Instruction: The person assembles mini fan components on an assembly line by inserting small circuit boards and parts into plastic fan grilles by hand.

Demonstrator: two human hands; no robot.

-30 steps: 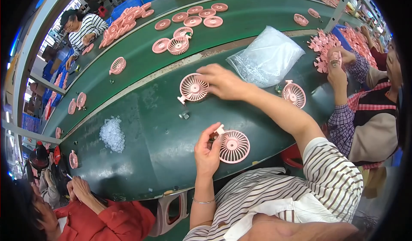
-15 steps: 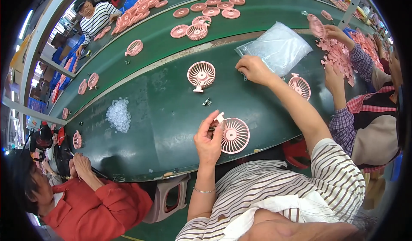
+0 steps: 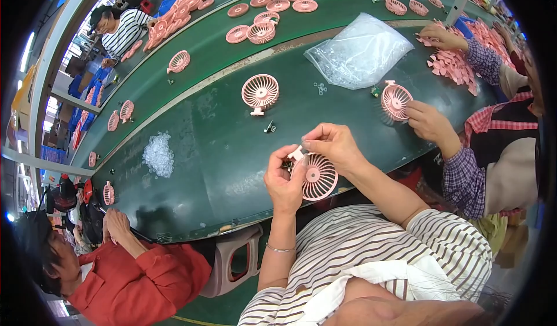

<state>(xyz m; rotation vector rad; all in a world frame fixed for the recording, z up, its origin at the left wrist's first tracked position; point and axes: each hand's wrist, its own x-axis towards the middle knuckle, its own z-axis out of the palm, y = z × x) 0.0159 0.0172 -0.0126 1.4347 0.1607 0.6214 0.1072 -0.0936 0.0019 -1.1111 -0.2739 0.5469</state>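
My left hand (image 3: pixel 284 181) is closed on the neck of a pink round fan grille (image 3: pixel 315 179), its slatted face turned up near the table's front edge. A small pale block-shaped part sits on that neck, between the fingers. My right hand (image 3: pixel 337 147) has thumb and forefinger pinched together beside the neck; whatever lies between those fingertips is too small to make out. Farther off lie a second pink fan grille (image 3: pixel 260 92) and a small dark-and-metal part (image 3: pixel 270 127). A clear plastic bag (image 3: pixel 362 50) of small clear pieces rests beyond my right hand.
Several loose clear rings (image 3: pixel 319 88) lie by the bag, with a larger pile (image 3: pixel 158 155) at left. A co-worker's hand (image 3: pixel 429 120) touches another grille (image 3: pixel 396 101) at right, near pink pieces (image 3: pixel 455 67). Beyond runs a green conveyor belt (image 3: pixel 214 53) carrying grilles. A red-sleeved person sits left.
My right hand has come from the plastic bag back to the grille's neck in my left hand. Loose rings now show beside the bag. The right-hand co-worker's hand has reached the nearby grille.
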